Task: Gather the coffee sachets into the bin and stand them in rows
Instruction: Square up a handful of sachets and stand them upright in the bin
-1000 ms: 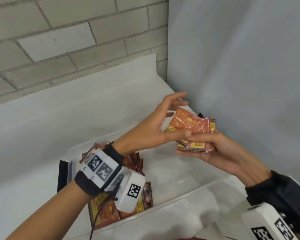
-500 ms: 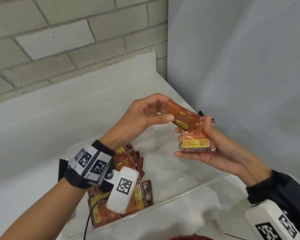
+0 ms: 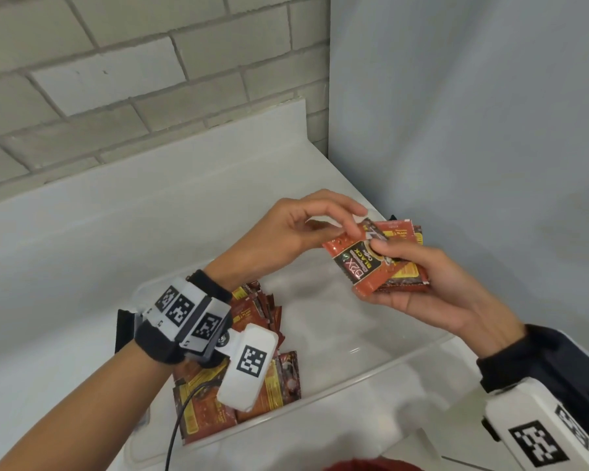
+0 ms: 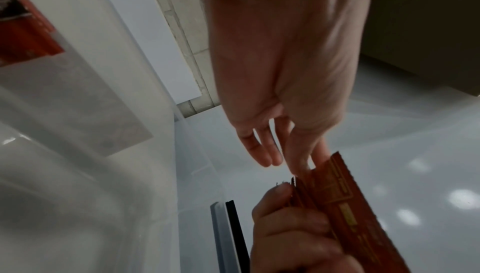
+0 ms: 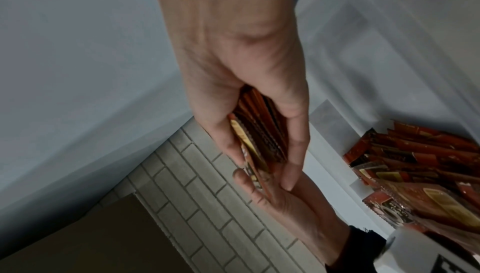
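My right hand holds a stack of red coffee sachets above the far right end of the clear bin, thumb on top. My left hand pinches the far corner of the top sachet, which lies face up and skewed across the stack. The left wrist view shows the thumb and a finger of my left hand on the edge of the sachets. The right wrist view shows the stack edge-on in my right hand. More sachets stand and lie at the bin's left end.
The bin sits on a white counter in a corner, with a brick wall behind and a grey panel on the right. A black and grey object stands by the bin's left end. Something red shows at the bottom edge.
My left hand went from open over the stack to pinching one sachet, lifted and turned it, and now has it face up on the stack. The right hand stayed put.
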### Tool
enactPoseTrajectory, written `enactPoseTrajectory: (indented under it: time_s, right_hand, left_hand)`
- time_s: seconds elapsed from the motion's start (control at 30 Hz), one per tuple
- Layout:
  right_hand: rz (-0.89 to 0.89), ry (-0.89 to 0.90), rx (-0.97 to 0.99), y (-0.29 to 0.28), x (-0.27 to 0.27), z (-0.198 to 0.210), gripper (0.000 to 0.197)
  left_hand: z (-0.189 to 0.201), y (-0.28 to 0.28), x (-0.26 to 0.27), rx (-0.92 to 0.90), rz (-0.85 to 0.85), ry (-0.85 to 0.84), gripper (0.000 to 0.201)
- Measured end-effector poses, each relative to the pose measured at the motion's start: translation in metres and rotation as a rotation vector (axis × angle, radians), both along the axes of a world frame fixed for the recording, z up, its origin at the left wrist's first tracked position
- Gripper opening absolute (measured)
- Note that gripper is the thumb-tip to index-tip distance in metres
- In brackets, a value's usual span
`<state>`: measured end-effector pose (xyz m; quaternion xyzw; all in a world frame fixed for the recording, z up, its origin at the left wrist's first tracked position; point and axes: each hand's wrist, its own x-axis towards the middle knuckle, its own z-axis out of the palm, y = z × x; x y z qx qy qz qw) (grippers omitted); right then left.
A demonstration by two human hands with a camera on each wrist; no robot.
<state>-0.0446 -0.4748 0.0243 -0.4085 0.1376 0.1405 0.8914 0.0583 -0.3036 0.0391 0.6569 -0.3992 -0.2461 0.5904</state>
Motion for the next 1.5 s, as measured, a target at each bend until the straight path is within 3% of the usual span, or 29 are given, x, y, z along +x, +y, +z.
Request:
enactPoseTrajectory:
  time_s: [0.13,0.23,0.3,0.43,0.53,0.67,0.87,0.97,1.1,1.23,1.5]
  right_hand:
    - [-0.124,-0.005,0.041,-0.002,0.003,-0.001,0.028]
    - [-0.165,-0.029,0.063,-0.001,0.005,-0.005,0.038]
    - [-0.154,-0.052,0.063,0.001,0.007,-0.008,0.042]
    - [-0.141,-0.139,0.049,0.002,0.008,-0.008,0.028]
    - [-0.117,-0.198,0.019,0.004,0.007,-0.006,0.035]
    - [-0.376,-0.188,0.065,-0.003,0.011,-0.012,0.024]
    - [-0.567,-0.198,0.010,-0.008,0.010,-0.020,0.026]
    - [-0.655,-0.203,-0.028,-0.009,0.009,-0.019,0.013]
    - [-0.687,-0.215,-0.012,-0.010,0.009,-0.021,0.022]
    - [-0.668,-0.224,-0.007,-0.009,0.009,-0.022,0.024]
    - [-0.639,-0.245,-0.007,-0.010,0.009,-0.025,0.032]
  left_hand:
    - [0.006,0.000,-0.005,0.040,0.210,0.102,0.020]
    - [0.009,-0.001,-0.016,0.145,0.201,0.212,0.045]
    - [0.009,-0.002,-0.021,0.194,0.205,0.190,0.049]
    - [0.009,-0.002,-0.016,0.177,0.305,0.116,0.033]
    - [0.014,0.001,-0.012,0.129,0.349,0.123,0.017]
    - [0.018,0.008,0.005,0.171,0.389,0.029,0.014]
    - [-0.001,-0.005,0.025,0.423,0.164,-0.411,0.018]
    - [-0.012,-0.017,0.034,0.560,0.052,-0.554,0.021]
    - [-0.031,-0.032,0.034,0.732,-0.091,-0.714,0.032]
    - [-0.043,-0.038,0.031,0.849,-0.142,-0.788,0.041]
    - [-0.044,-0.042,0.027,0.950,-0.174,-0.863,0.039]
